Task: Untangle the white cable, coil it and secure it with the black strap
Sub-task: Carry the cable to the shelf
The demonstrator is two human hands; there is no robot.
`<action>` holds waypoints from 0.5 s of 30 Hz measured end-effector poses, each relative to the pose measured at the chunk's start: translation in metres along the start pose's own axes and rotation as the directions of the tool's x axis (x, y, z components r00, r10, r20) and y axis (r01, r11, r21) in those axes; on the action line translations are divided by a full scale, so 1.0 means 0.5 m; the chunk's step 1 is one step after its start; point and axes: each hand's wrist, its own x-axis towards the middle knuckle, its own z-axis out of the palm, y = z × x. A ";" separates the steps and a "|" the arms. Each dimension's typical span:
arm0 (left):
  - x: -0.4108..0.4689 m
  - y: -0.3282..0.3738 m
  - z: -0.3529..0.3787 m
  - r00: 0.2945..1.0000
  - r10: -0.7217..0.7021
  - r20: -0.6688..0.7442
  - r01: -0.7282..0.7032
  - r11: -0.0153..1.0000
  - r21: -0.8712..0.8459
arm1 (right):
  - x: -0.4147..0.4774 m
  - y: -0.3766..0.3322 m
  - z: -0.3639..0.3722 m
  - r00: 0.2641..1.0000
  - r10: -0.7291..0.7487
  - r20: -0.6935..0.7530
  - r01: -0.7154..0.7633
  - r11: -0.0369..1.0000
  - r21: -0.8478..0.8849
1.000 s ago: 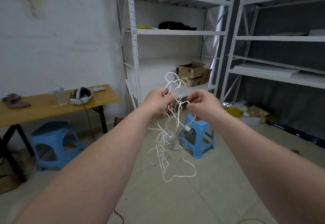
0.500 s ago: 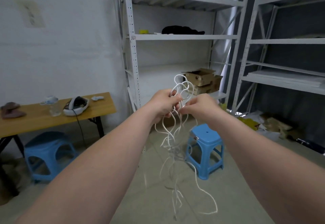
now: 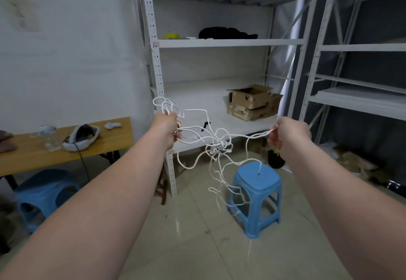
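Hanging in the air between two outstretched arms, the white cable (image 3: 216,145) is thin, round and badly snarled. Several of its strands run roughly level from one hand to the other. Midway between the hands they bunch into a dense knot of small loops.

The left hand (image 3: 165,128) grips a bundle of loops. Its fingers (image 3: 177,126) are curled shut around them, and a spray of loose loops stands up above the fist. The right hand (image 3: 291,134) holds a few strands that leave it towards the knot. Its fingers (image 3: 273,138) are curled in and clamped on those strands, though the back of the hand hides exactly how they pinch.

Below the knot, more of the cable droops in long slack curves and crossing loops. These hang in front of a blue stool (image 3: 258,192) that stands on the tiled floor (image 3: 193,246); whether any strand touches the stool cannot be told. A short black strap (image 3: 205,125) sits on one strand between the left hand and the knot, standing out dark against the white.

Behind the cable stands a white metal shelf rack (image 3: 154,60) with cardboard boxes (image 3: 252,103) on a lower shelf. To the left, a wooden worktop (image 3: 105,148) carries a white headset (image 3: 82,138).
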 end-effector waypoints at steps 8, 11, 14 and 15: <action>0.122 0.014 0.068 0.975 0.121 0.186 -0.106 0.990 -0.090 | 0.129 0.028 0.074 0.965 -0.176 0.196 0.253 0.417 -0.873; 0.191 0.012 0.096 0.952 0.106 0.286 -0.079 0.991 -0.104 | 0.175 0.029 0.138 0.896 -0.191 0.401 0.436 0.547 -0.714; 0.280 0.012 0.126 0.933 0.096 0.347 -0.063 0.992 -0.108 | 0.235 0.029 0.222 0.791 -0.049 0.609 0.485 0.656 -0.578; 0.313 0.015 0.135 0.930 0.092 0.357 -0.056 0.992 -0.112 | 0.261 0.031 0.254 0.748 -0.005 0.664 0.510 0.645 -0.570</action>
